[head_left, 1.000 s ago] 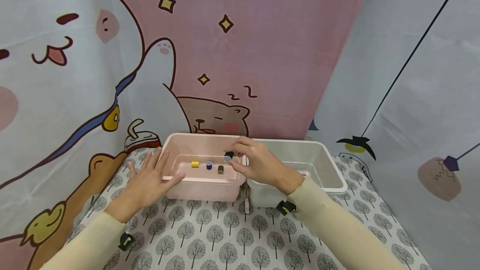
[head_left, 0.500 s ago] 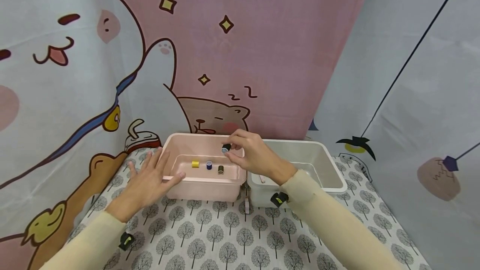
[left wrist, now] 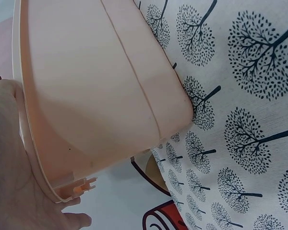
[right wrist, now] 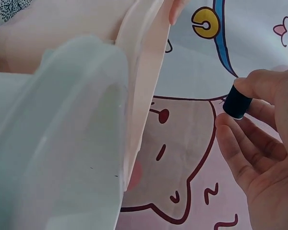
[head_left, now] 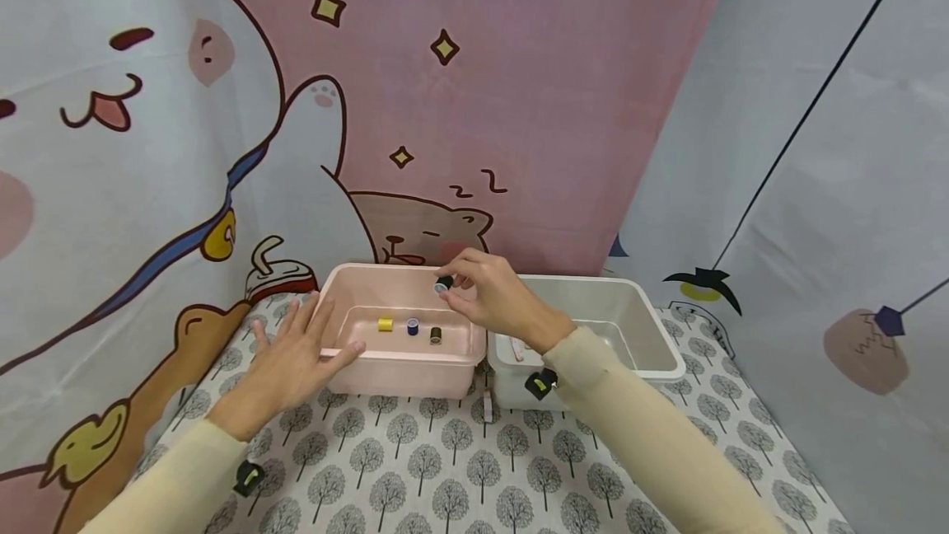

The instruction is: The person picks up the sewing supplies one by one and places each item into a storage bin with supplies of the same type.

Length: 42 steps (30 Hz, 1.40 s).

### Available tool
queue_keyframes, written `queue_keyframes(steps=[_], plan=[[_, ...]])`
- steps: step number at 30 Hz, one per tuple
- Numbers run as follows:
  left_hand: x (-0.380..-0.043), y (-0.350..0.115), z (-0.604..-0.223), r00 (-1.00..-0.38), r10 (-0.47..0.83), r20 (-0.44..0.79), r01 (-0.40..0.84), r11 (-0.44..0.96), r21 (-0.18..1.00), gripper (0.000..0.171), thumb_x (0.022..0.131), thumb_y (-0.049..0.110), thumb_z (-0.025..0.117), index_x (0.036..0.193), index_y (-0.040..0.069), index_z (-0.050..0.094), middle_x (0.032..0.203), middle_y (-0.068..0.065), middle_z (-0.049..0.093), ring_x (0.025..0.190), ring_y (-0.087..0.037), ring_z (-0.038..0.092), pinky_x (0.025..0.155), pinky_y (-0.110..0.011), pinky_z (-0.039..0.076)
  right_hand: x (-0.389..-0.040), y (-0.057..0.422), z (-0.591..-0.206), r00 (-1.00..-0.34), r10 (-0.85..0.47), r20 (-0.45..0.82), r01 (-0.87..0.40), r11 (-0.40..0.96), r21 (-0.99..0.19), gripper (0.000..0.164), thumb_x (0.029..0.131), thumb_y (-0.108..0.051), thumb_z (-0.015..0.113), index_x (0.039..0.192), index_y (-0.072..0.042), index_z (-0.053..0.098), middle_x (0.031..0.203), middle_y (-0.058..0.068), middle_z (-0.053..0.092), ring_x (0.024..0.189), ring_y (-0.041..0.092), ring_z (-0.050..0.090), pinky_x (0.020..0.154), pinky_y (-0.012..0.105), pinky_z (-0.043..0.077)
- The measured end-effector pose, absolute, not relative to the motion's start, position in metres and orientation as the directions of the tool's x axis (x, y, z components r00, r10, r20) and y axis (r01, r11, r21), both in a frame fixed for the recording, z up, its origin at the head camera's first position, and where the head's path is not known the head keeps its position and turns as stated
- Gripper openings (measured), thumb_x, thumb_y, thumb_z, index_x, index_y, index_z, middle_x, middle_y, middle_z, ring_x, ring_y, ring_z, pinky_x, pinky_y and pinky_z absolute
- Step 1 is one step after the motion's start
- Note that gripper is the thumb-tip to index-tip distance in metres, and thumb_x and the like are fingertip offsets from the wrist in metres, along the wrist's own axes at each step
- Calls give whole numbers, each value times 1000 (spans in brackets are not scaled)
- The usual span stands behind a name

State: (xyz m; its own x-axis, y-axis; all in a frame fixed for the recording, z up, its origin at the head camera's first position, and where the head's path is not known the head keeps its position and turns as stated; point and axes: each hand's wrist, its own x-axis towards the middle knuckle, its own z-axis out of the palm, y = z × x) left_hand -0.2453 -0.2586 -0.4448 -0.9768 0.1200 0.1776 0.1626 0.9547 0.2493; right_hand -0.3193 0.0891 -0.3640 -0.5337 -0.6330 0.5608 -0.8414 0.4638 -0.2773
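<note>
My right hand (head_left: 504, 299) pinches a small dark spool of thread (head_left: 442, 284) between thumb and fingers, above the back right of the pink bin (head_left: 408, 377). In the right wrist view the spool (right wrist: 237, 103) is dark navy to black and tilted. My left hand (head_left: 289, 361) rests at the bin's left front corner, its fingers spread and straight; the left wrist view has this hand (left wrist: 14, 158) against the rim. On the bin's floor stand or lie a yellow spool (head_left: 385, 325), a blue spool (head_left: 413, 326) and a dark olive-brown spool (head_left: 436, 336).
A whitish-grey bin (head_left: 663, 374) stands right beside the pink one, with a small white and red item (head_left: 517, 349) inside, partly covered by the right arm. Between the bins' fronts is a small pale latch-like piece (head_left: 488, 406). Tree-patterned cloth (head_left: 452, 468) covers the table; a printed curtain (head_left: 563, 105) hangs behind.
My right hand has lifted the dark spool up and a little left, toward the back of the pink bin. The left hand and the other spools have stayed in place.
</note>
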Motion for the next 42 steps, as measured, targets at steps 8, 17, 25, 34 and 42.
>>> queue_keyframes(steps=[8,17,25,34,42], plan=[[-245,-259,-446,-977,119,176,162,953,255,111,111,84,46,186,6,24,194,-29,13,178,-65,12,127,-102,-6,-326,86,-369,-574,-621,534,-816,483,-316,29,106,-10,85,133,1,83,124,18,82,104,27,85,91,40,75],[-245,-259,-446,-978,118,174,161,953,255,111,111,84,46,186,6,24,194,-29,13,178,-65,11,127,-101,-6,-333,82,-369,-615,-611,498,-787,521,-332,30,107,-14,85,135,-3,83,126,16,82,106,24,84,91,35,74],[-245,-259,-445,-977,118,175,161,953,257,110,112,84,46,186,6,23,194,-29,12,178,-65,11,127,-101,-7,-341,76,-368,-607,-610,510,-791,525,-314,30,105,-13,86,133,-1,84,121,15,82,103,25,84,89,33,73],[-245,-259,-444,-978,118,174,160,954,252,110,112,85,45,186,7,23,195,-29,12,178,-65,10,128,-100,-8,-349,73,-369,-625,-600,499,-777,545,-317,31,104,-13,87,132,0,84,122,16,83,103,27,84,88,33,72],[-245,-259,-445,-978,118,172,160,953,256,111,111,85,44,186,7,24,195,-28,12,178,-64,10,128,-99,-8,-357,72,-370,-648,-594,476,-758,560,-333,30,103,-12,88,131,-1,85,122,16,83,103,26,84,89,34,73]])
